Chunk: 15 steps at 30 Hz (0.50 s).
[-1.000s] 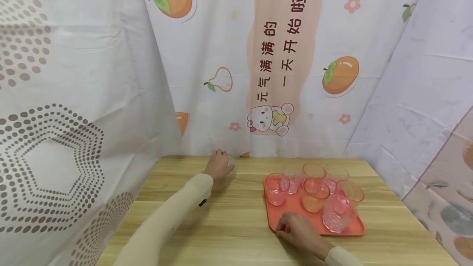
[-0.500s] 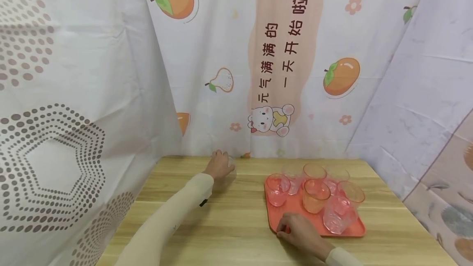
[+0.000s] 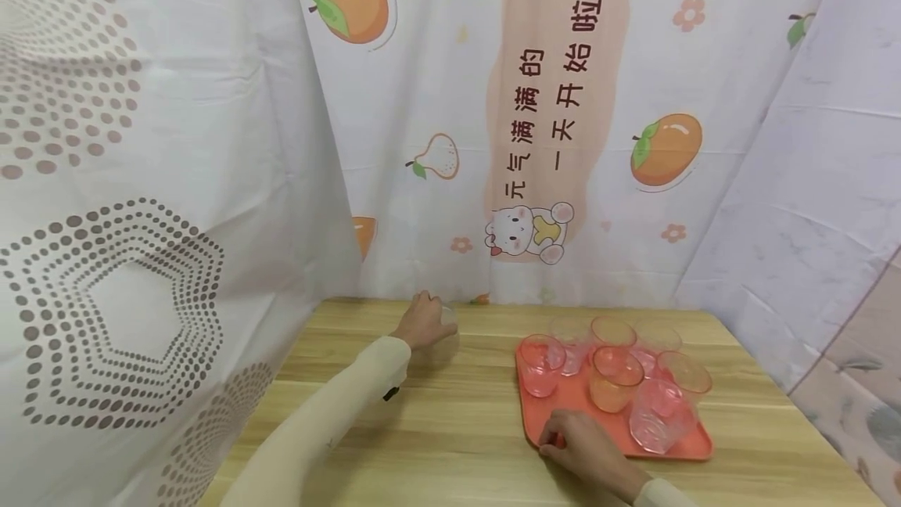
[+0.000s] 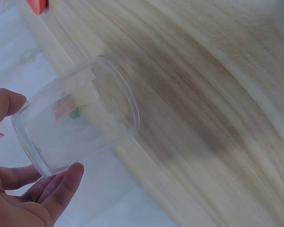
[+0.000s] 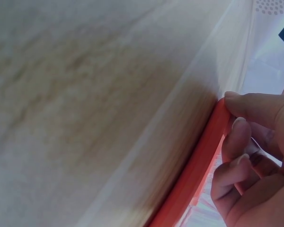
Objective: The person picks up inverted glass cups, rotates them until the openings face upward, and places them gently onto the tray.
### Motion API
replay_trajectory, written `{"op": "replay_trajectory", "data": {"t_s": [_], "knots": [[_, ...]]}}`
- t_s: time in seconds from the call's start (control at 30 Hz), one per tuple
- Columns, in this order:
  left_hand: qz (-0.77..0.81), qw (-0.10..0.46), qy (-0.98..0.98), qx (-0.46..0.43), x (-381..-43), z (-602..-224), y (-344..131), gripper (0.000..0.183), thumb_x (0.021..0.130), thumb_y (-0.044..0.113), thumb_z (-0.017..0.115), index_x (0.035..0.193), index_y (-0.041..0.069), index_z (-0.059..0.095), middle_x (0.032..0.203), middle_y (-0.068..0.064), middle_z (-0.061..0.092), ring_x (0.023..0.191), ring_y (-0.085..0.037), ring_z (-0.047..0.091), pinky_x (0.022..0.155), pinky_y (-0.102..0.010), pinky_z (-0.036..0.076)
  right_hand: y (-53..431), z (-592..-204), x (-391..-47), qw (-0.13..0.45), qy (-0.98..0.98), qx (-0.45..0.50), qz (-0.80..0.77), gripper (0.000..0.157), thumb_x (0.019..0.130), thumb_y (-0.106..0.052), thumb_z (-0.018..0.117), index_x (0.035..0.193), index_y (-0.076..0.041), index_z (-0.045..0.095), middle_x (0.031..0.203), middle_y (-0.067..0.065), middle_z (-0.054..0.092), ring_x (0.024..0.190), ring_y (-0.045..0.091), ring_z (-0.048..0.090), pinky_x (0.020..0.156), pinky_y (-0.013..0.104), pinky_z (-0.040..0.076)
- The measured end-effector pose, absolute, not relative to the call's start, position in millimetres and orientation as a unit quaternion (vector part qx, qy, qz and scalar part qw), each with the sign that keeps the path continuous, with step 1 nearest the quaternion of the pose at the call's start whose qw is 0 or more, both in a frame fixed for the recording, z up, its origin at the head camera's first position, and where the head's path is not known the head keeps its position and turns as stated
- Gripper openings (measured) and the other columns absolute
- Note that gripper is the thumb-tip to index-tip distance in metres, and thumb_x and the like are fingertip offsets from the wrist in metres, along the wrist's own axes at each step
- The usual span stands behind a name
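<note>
At the back of the wooden table, my left hand [image 3: 425, 322] holds a clear cup [image 3: 448, 321] by one end. In the left wrist view, the thumb and fingertips grip that end of the cup [image 4: 80, 118], and its other, open end faces the tabletop; whether it touches is unclear. My right hand [image 3: 584, 448] is at the near left corner of a red tray [image 3: 531, 413]. Seen from the right wrist, its thumb and curled fingers pinch the tray's rim [image 5: 194, 175]. Several see-through cups stand on the tray, among them a pink cup [image 3: 540, 370] and an orange cup [image 3: 615, 382].
A patterned curtain [image 3: 436, 210] hangs along the table's back edge, with another sheet [image 3: 232, 124] at the left. The wooden tabletop [image 3: 450, 397] stretches between the two hands. A clear faceted cup [image 3: 655, 421] is near the tray's front edge.
The head view has turned slightly left, so everything appears shifted to the right. Both hands keep their places, the left on the clear cup and the right on the tray.
</note>
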<state>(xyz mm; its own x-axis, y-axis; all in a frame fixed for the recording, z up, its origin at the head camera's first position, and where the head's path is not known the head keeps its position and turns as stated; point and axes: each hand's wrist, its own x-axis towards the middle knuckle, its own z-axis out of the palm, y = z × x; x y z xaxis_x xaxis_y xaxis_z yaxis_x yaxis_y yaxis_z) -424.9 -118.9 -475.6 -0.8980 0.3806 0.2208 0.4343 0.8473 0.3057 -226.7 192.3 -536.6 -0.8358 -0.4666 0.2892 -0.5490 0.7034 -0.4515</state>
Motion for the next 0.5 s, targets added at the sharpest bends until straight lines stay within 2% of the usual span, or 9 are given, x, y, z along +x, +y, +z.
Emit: {"op": "replay_trajectory", "data": {"t_s": [0.2, 0.5], "knots": [[-0.18, 0.076, -0.956, -0.218, -413, -473, -121, 0.046, 0.088, 0.036, 0.072, 0.106, -0.006, 0.066, 0.101, -0.012, 0.056, 0.089, -0.024, 0.051, 0.077, -0.038, 0.051, 192, -537, -226, 0.074, -0.922, 0.272, 0.265, 0.019, 0.08, -0.014, 0.087, 0.079, -0.026, 0.073, 0.079, -0.022, 0.056, 0.071, -0.002, 0.052, 0.061, 0.023, 0.046], [-0.152, 0.078, -0.956, -0.237, -395, -470, -123, 0.059, 0.09, 0.039, 0.072, 0.124, -0.008, 0.064, 0.113, -0.018, 0.059, 0.098, -0.025, 0.054, 0.081, -0.039, 0.053, 191, -535, -226, 0.071, -0.924, 0.273, 0.256, 0.018, 0.08, -0.013, 0.087, 0.079, -0.025, 0.073, 0.078, -0.022, 0.056, 0.07, -0.002, 0.052, 0.061, 0.024, 0.046]]}}
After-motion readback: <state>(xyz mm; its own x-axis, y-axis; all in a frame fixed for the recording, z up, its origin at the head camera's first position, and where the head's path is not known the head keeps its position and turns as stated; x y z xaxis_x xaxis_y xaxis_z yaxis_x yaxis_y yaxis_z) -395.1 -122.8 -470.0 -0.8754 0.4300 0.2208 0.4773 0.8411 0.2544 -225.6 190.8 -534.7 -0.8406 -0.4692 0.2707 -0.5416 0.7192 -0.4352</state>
